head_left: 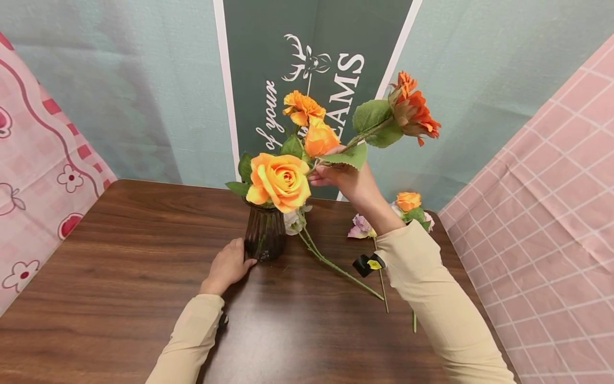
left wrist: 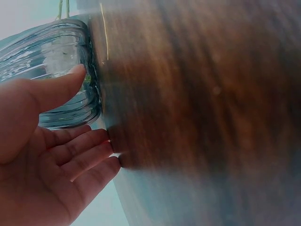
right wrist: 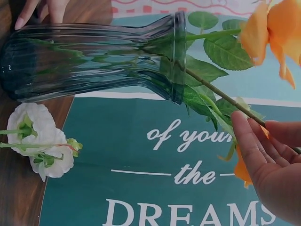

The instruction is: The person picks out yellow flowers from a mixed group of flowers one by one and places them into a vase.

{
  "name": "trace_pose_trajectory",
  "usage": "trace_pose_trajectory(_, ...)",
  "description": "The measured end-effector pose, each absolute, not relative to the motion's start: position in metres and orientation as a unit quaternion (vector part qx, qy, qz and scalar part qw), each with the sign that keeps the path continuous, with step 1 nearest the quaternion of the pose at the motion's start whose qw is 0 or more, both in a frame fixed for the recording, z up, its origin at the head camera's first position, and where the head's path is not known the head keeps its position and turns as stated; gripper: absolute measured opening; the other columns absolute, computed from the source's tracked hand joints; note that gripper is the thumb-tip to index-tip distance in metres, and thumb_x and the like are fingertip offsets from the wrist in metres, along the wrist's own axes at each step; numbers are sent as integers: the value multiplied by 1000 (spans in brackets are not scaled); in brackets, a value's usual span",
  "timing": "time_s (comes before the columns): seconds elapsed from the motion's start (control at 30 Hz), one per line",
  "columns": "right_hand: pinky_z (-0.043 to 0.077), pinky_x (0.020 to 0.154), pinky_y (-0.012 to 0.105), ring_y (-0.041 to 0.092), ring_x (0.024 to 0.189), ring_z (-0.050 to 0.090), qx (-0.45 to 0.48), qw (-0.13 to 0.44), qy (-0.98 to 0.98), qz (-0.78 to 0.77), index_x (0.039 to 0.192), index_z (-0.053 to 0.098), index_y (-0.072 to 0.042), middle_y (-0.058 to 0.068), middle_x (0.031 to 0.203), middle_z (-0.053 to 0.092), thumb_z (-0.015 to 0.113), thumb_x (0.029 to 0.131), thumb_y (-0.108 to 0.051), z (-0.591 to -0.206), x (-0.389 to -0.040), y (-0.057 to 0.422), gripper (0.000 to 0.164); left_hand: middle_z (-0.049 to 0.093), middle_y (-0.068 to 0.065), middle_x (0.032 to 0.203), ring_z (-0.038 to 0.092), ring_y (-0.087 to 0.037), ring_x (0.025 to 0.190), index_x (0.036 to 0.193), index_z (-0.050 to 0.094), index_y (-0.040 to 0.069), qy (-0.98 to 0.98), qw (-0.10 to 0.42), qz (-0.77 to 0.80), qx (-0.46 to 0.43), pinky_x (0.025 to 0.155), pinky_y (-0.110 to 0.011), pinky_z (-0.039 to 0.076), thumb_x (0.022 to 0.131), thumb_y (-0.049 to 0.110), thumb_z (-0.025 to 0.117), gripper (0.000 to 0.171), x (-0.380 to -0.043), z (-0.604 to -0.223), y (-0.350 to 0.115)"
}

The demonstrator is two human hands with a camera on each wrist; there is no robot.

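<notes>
A ribbed dark glass vase (head_left: 265, 234) stands upright on the wooden table. My left hand (head_left: 231, 266) rests at its base, thumb against the glass and fingers fairly straight along the side, as the left wrist view shows. Above and right of the vase, my right hand (head_left: 347, 178) pinches the stem (right wrist: 221, 94) of a red-orange artificial flower (head_left: 416, 112), whose head leans to the right. In the right wrist view that stem runs into the vase mouth. A large yellow-orange rose (head_left: 283, 181), an orange rose (head_left: 320, 137) and an orange ruffled flower (head_left: 302, 108) rise from the vase.
White flowers (head_left: 293, 223) on long green stems lie right of the vase. Farther right lie a purple flower (head_left: 361, 228) and a small orange rose (head_left: 408, 201), partly behind my right arm. Fabric backdrops (head_left: 542, 202) border the table (head_left: 120, 256).
</notes>
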State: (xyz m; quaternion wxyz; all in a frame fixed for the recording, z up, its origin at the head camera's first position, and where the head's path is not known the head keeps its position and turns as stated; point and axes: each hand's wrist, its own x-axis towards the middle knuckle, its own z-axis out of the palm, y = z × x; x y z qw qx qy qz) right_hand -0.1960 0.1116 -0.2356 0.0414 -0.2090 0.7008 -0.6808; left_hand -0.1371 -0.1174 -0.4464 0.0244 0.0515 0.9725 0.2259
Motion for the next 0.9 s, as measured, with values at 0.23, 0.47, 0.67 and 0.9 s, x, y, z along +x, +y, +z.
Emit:
trace_pose_trajectory(0.23, 52, 71, 43, 26, 73, 66, -222, 45, 700, -677, 97, 48, 19, 18, 79, 61, 49, 85, 17, -238, -198, 111, 13, 51, -28, 111, 52, -42, 101, 118, 44, -14, 973, 25, 223, 51, 83, -50, 43, 84, 24, 66, 56, -137, -447, -117)
trace_pose_trajectory(0.47, 52, 72, 43, 26, 73, 65, -223, 51, 698, -679, 97, 48, 19, 18, 79, 58, 49, 85, 18, -241, -199, 110, 12, 51, -29, 113, 52, -42, 102, 119, 43, -14, 973, 30, 222, 50, 84, -50, 42, 85, 25, 66, 56, -137, -446, -117)
trace_pose_trajectory(0.67, 53, 71, 41, 28, 74, 66, -229, 43, 718, -656, 103, 49, 21, 22, 81, 61, 50, 86, 15, -239, -200, 111, 19, 51, -29, 113, 51, -42, 103, 119, 43, -14, 973, 25, 222, 50, 85, -50, 42, 84, 25, 66, 57, -137, -445, -117)
trace_pose_trajectory(0.9, 53, 69, 39, 33, 73, 65, -226, 30, 741, -632, 102, 52, 19, 21, 80, 61, 51, 85, 15, -237, -199, 106, 17, 50, -29, 116, 51, -42, 104, 121, 41, -15, 972, 34, 225, 49, 85, -50, 42, 85, 25, 65, 59, -137, -445, -118)
